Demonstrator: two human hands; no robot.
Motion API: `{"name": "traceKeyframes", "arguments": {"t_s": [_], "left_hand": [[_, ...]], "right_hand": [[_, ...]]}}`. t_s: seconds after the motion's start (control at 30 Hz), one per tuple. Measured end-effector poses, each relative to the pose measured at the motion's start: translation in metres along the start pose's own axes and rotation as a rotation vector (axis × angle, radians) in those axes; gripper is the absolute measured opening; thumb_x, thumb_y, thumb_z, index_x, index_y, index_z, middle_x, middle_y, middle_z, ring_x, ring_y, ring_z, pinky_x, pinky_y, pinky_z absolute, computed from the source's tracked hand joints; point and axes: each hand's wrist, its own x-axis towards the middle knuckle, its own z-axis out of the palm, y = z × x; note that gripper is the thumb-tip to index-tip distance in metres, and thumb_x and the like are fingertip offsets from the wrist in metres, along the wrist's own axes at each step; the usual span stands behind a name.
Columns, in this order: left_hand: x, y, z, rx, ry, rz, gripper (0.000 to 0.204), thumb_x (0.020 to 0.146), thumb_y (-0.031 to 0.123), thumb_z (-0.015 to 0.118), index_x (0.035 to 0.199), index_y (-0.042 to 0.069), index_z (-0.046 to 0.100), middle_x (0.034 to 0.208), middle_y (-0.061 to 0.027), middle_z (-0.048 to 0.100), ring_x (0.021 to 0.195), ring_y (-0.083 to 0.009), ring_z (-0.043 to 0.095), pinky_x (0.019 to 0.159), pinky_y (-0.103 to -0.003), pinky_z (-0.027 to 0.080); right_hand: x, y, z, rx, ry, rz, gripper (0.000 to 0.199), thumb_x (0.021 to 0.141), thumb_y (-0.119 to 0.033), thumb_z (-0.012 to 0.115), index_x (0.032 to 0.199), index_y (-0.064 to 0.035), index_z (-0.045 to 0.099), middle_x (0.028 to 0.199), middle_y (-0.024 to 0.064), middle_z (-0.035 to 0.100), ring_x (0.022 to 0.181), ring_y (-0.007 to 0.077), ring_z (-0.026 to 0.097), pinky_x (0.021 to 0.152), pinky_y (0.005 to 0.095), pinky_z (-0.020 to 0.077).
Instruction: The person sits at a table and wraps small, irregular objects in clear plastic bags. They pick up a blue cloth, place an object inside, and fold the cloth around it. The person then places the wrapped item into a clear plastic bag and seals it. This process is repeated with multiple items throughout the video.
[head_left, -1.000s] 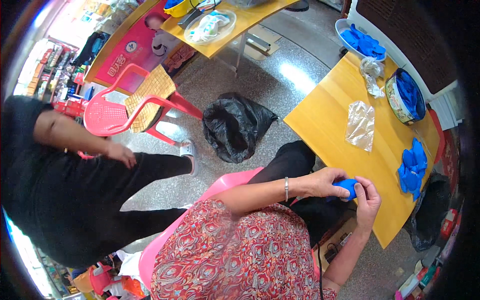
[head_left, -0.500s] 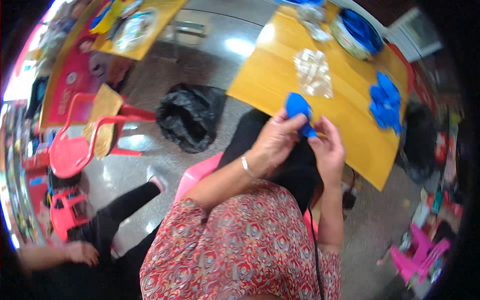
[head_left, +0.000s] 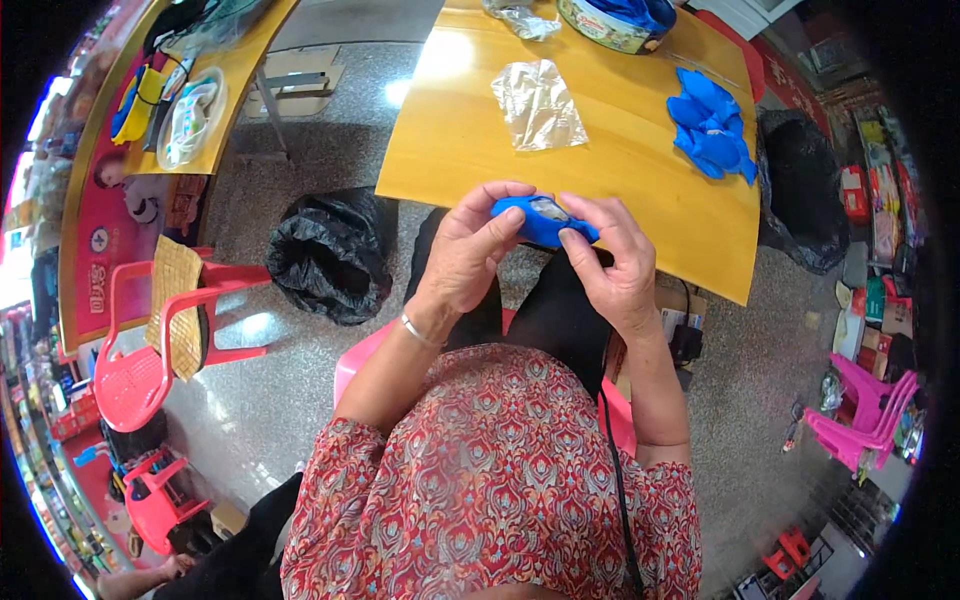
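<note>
In front of my lap I hold a small blue fabric piece (head_left: 541, 229), lying sideways, with a gap on its upper side that shows something whitish inside. My left hand (head_left: 468, 250) pinches its left end between thumb and fingers. The right end is gripped by my right hand (head_left: 618, 265), thumb below and fingers above. Just beyond my hands is the near edge of a yellow wooden table (head_left: 450, 130). On it lie a crinkled clear plastic bag (head_left: 540, 106) and a heap of blue fabric pieces (head_left: 710, 125).
A round tub (head_left: 612, 28) with blue material stands at the table's back. Black bag-lined bins stand left (head_left: 330, 255) and right (head_left: 800, 190) of the table. Further left are a pink chair (head_left: 135, 370) and another person's arm (head_left: 140, 580). Pink stools (head_left: 865, 410) sit at right.
The blue piece has turned from upright to sideways, bringing its whitish gap into view. My right hand has closed on its right end. The whole view has shifted.
</note>
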Motion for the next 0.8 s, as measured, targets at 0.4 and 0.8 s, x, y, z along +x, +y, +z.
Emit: {"name": "traceKeyframes", "arguments": {"t_s": [0.4,0.8], "left_hand": [[-0.007,0.002,0.013,0.334,0.104,0.203,0.024,0.093,0.011,0.059,0.112,-0.003,0.061,0.112,-0.0141,0.065,0.100,-0.0157,0.061,0.091,-0.030,0.048],[-0.009,-0.008,0.025,0.118,0.035,0.162,0.038,0.091,0.008,0.061,0.126,-0.002,0.048,0.128,-0.0202,0.054,0.114,-0.0237,0.056,0.099,-0.036,0.044]], "right_hand": [[0.004,0.003,-0.002,-0.043,-0.126,-0.039,0.027,0.075,-0.012,0.075,0.098,-0.0050,0.064,0.090,0.0113,0.057,0.082,0.0272,0.059,0.071,0.0350,0.0495],[0.004,-0.004,-0.009,0.019,-0.083,-0.013,0.025,0.076,-0.004,0.071,0.099,-0.0066,0.065,0.092,0.0117,0.058,0.082,0.0266,0.059,0.072,0.0352,0.0496]]}}
